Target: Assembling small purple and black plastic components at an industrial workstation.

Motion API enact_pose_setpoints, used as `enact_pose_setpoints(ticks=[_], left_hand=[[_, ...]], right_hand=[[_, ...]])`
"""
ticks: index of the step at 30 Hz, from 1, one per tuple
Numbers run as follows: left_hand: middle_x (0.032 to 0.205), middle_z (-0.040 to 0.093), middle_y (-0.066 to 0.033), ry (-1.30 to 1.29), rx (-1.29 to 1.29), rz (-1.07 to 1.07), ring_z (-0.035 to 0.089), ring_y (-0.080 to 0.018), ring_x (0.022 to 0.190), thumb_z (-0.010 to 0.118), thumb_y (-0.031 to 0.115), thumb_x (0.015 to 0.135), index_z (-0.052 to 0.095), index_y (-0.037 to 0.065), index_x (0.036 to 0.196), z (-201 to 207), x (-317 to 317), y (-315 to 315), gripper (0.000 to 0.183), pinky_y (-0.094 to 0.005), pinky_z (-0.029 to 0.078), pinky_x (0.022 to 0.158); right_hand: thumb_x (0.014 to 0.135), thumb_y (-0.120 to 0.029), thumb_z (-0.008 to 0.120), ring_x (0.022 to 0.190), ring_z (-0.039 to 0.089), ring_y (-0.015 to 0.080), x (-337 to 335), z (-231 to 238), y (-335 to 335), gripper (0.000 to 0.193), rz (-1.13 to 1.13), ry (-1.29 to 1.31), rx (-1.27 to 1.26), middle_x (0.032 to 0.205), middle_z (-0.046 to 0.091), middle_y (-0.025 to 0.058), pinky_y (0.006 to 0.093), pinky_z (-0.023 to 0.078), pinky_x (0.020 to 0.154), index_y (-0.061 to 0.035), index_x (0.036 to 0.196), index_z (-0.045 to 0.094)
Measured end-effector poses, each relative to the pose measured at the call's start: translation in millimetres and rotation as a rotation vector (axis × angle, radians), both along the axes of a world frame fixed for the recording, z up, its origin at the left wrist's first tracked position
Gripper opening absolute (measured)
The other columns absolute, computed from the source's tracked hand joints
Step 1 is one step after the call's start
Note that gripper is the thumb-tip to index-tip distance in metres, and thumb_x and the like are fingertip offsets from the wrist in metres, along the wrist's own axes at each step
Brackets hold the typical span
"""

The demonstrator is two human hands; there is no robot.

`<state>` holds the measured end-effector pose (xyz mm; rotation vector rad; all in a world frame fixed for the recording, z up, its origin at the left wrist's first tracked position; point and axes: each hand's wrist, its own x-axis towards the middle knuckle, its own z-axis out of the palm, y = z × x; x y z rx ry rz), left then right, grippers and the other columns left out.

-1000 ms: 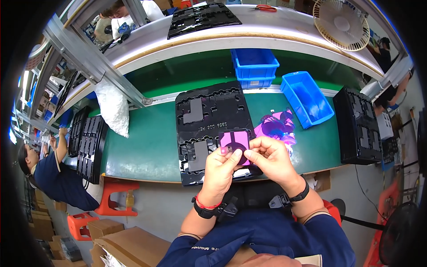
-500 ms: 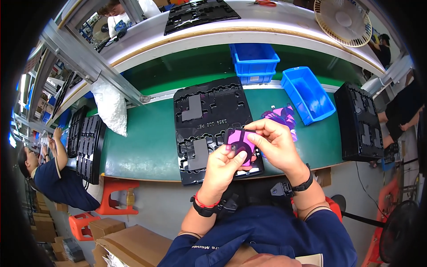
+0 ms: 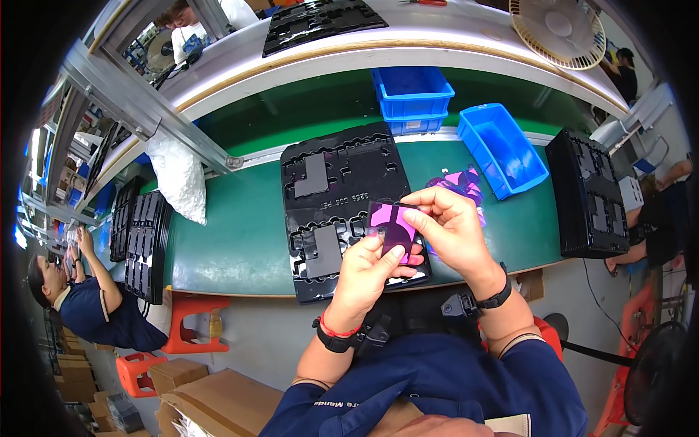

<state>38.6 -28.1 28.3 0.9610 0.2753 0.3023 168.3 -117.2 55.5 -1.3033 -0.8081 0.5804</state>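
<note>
A small flat black rectangular piece with shiny pink-purple film areas [image 3: 397, 227] is held up between both hands, above the near right part of a black moulded tray [image 3: 342, 202]. My left hand [image 3: 366, 271] is closed on its lower left side, thumb on the face. At its upper right edge, my right hand [image 3: 455, 227] pinches with thumb and forefinger. Whether the right fingers hold the piece itself or only its film cannot be made out. Grey L-shaped parts [image 3: 314, 176] lie in the tray. Loose purple film pieces [image 3: 464, 182] are heaped beyond my right hand.
On the green table [image 3: 233, 244], a blue bin [image 3: 502, 149] stands back right, beside stacked blue bins [image 3: 413, 95]. Black tray stacks [image 3: 588, 197] rise at both ends. A white bag [image 3: 176, 178] hangs near the metal post. Another person [image 3: 102, 298] sits at the left.
The piece has turned slightly in my hands, and its pink areas now show in a different shape around a dark strip. The person at the left has lowered their hands a little.
</note>
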Motion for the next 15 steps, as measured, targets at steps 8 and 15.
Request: enact_pose_setpoints(ticks=[8,15], left_hand=[[0.096,0.062,-0.0158,-0.027,0.024,0.0,0.064,-0.0227,0.083,0.05,0.003,0.09,0.05,-0.005,0.114,-0.5,-1.9,-0.1,0.025,-0.0305,0.056,0.071],[0.095,0.063,-0.0155,-0.02,0.035,0.036,0.065,-0.0216,0.081,0.049,0.002,0.09,0.052,-0.005,0.112,-0.7,-1.3,-2.5,0.024,-0.0291,0.056,0.07]], right_hand=[[0.083,-0.002,0.061,0.068,0.057,0.0052,-0.8,0.7,0.8,0.013,-0.005,0.01,-0.002,0.081,0.064,0.0051,0.0194,0.047,0.059,0.0032,0.095,0.059],[0.083,-0.002,0.061,0.068,0.057,0.0053,-1.8,0.8,2.0,0.013,-0.005,0.014,0.018,0.08,0.064,0.005,0.0191,0.047,0.06,0.0031,0.094,0.059]])
